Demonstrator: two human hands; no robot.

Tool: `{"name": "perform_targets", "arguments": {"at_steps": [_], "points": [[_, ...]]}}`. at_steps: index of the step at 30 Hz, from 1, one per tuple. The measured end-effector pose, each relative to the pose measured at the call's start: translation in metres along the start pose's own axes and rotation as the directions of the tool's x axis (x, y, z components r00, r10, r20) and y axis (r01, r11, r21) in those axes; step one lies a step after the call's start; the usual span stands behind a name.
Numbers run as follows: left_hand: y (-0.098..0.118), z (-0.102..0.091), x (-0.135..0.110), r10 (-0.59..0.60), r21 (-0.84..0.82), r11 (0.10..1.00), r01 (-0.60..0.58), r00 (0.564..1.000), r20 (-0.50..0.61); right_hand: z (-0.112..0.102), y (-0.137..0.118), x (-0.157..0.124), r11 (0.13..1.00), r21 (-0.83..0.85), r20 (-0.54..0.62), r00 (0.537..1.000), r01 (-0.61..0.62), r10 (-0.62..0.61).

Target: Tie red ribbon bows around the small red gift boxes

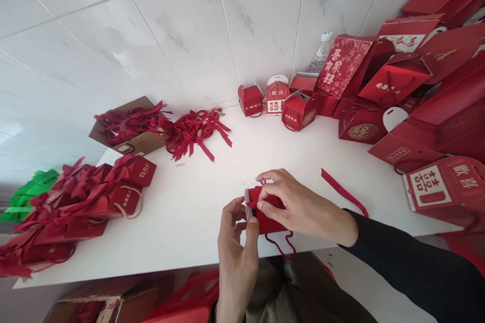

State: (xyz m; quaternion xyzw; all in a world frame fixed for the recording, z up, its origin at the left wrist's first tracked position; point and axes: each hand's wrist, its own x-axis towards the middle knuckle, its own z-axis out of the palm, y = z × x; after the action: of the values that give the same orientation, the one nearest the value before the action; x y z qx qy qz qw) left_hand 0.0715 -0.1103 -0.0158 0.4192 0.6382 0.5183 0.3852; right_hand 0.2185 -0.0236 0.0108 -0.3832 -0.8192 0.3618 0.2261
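Observation:
A small red gift box point(268, 226) with a red cord handle point(282, 250) is near the front edge of the white table, its cord hanging over that edge. My left hand point(239, 239) grips the box's left side, fingers and thumb closed around its pale edge. From above and to the right, my right hand point(290, 202) is closed over the box top. Its thumb and index finger pinch a short red ribbon point(251, 204) at the box's upper left. The box's top is partly hidden behind my fingers. To the right lies a loose red ribbon strip point(344, 193).
Red ribbons point(197, 131) are heaped beside a cardboard box point(146, 147) holding more. Ribbon-tied red boxes point(117, 199) cluster at left. Several red gift boxes point(367, 126) pile up at right, near a plastic bottle point(322, 53). An opened carton point(129, 308) sits below the table point(182, 242).

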Motion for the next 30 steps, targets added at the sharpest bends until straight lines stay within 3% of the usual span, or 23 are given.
{"name": "perform_targets", "arguments": {"at_steps": [14,21,30], "points": [[-0.003,0.0,0.0,-0.032,-0.05,0.998,0.033,0.999,0.025,-0.007,-0.01,-0.001,1.0,0.021,0.063,0.998,-0.013,0.011],[0.006,0.003,-0.003,-0.052,-0.067,0.997,0.049,0.998,-0.037,-0.002,-0.008,0.004,0.999,0.031,0.027,1.0,0.01,-0.01],[-0.011,-0.009,0.021,-0.134,-0.3,0.947,0.115,0.99,-0.045,-0.003,0.006,-0.007,0.996,0.077,-0.07,0.996,0.051,-0.045]]}}
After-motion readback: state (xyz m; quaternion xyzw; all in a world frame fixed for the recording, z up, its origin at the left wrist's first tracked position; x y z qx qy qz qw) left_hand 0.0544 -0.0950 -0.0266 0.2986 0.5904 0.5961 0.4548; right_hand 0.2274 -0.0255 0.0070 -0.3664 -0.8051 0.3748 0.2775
